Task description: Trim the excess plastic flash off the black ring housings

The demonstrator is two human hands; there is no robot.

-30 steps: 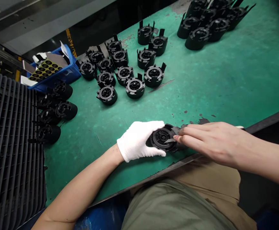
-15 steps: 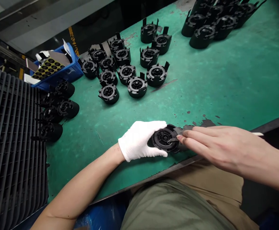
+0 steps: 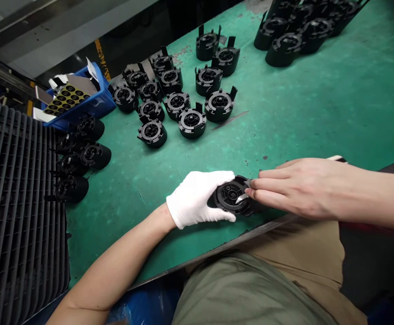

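My left hand [image 3: 200, 198], in a white glove, is wrapped round the left side of a round black part [image 3: 229, 193] lying face up near the table's front edge. My bare right hand [image 3: 281, 187] is closed on a thin tool with a pointed metal tip [image 3: 241, 198]. That tip rests over the inner ring of the part, right of its centre. A pale end of the tool [image 3: 337, 158] shows behind the right hand; its middle is hidden by the fingers.
Several similar black parts [image 3: 192, 121] stand on the green table [image 3: 278, 122], others at the back right [image 3: 284, 47] and left [image 3: 71, 188]. A blue bin [image 3: 97, 106] holds a sheet of round stickers [image 3: 68, 97]. A dark ribbed rack [image 3: 17, 203] is at the left.
My right hand has turned and its wrist has moved up, with the tool's pale end swinging back and left. My left hand keeps its hold on the part.
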